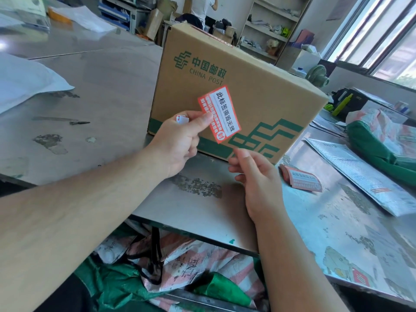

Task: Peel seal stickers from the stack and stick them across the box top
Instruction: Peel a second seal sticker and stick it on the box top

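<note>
"Between the hands, item one?"

"One seal sticker [221,113], red border, white centre, printed. It was pinched by one long edge between thumb and fingers of the left hand [180,143] and held up in front of the box [258,70] side. Just below its lower corner sat the right hand [256,179], fingers loosely curled, holding nothing that showed. Whether it touched the sticker could not be told."

"Handling?"

"Judged very light, thin and limp. The adhesive back, once bared, was likely to curl and catch on itself or on skin. Best taken by opposite corners, fingertips only, and kept taut until laid."

"Item two?"

"One stack [301,179] of like stickers lay flat on the desk [112,91], just right of the right hand."

"Destination?"

"The box top was beyond and above both hands, seen nearly edge-on. Cardboard was judged stiff enough to press against."

"Sundries?"

"A small white-and-red scrap [182,119] poked out above the left hand's knuckles. Nature not determined."
</note>
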The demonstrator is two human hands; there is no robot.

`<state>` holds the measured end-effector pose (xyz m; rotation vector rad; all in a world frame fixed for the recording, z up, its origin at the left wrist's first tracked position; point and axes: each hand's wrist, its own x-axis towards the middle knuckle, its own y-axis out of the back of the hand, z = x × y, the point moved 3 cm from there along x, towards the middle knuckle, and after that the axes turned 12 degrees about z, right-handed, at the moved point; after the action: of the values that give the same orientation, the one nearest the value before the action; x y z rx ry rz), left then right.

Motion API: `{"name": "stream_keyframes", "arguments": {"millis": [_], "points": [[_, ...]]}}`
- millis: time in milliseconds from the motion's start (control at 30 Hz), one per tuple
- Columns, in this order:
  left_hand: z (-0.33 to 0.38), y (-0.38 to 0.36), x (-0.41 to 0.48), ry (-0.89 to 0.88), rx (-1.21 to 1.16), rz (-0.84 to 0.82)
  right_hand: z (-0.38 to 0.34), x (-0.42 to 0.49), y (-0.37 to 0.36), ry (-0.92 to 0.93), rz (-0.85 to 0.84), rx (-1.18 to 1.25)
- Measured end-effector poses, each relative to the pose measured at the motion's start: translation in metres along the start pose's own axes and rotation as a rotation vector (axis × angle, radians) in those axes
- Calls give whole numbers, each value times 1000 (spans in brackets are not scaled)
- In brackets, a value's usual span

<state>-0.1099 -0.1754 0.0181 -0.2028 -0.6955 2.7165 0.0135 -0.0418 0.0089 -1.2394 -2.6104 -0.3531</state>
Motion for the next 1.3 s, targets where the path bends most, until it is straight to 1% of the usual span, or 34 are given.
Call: {"name": "stream_keyframes", "arguments": {"millis": [67,267,500,600,867,1033,1167,1300], "points": [[0,-3,-2,23,-4,-25,-2,-3,-2,74,-46,-74],[-3,-8,-8,69,23,-108,-1,0,-1,33,15,-47],[-8,-9,-6,58,87,-140,-1,-1,1,16,47,51],[-11,-7,-3,31,103,-133,-1,-1,1,14,61,95],[-12,-8,-4,-106,270,-124,-1,1,2,47,121,143],[-11,-1,3,-91,208,-110,-1,1,6,61,168,168],[-12,-1,2,-122,244,-92,-2,1,4,75,138,169],[-13,-1,2,-96,229,-77,-5,-2,1,20,125,173]]}}
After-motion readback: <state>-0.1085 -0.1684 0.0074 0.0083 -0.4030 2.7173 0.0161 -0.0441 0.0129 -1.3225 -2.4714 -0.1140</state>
